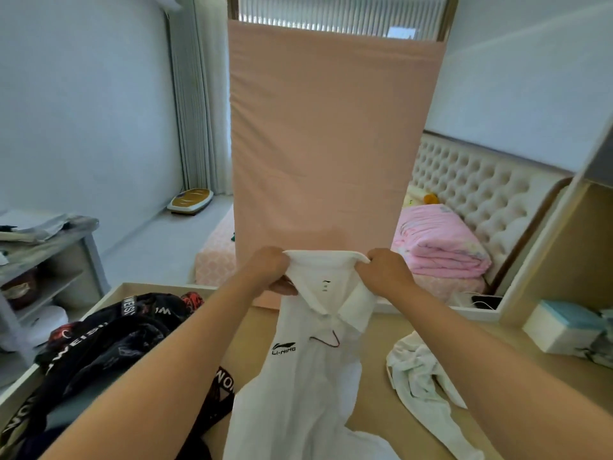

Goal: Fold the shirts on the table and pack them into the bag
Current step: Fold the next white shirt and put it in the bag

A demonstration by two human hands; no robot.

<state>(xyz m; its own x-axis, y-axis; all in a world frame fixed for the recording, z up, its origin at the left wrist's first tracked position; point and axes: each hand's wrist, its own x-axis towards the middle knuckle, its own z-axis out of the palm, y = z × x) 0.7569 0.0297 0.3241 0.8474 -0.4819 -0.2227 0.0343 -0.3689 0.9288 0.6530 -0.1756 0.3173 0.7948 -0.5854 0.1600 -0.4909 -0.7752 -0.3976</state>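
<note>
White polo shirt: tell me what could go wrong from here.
1. The white polo shirt hangs bunched from the collar that the left hand and right hand pinch; laid down like this, it would likely fold crooked.
2. Its lower part hangs next to the dark clothes pile and may drag them.

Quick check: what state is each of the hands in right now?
Left hand: closed, gripping the collar of the white polo shirt.
Right hand: closed, gripping the other end of the same collar.
</note>
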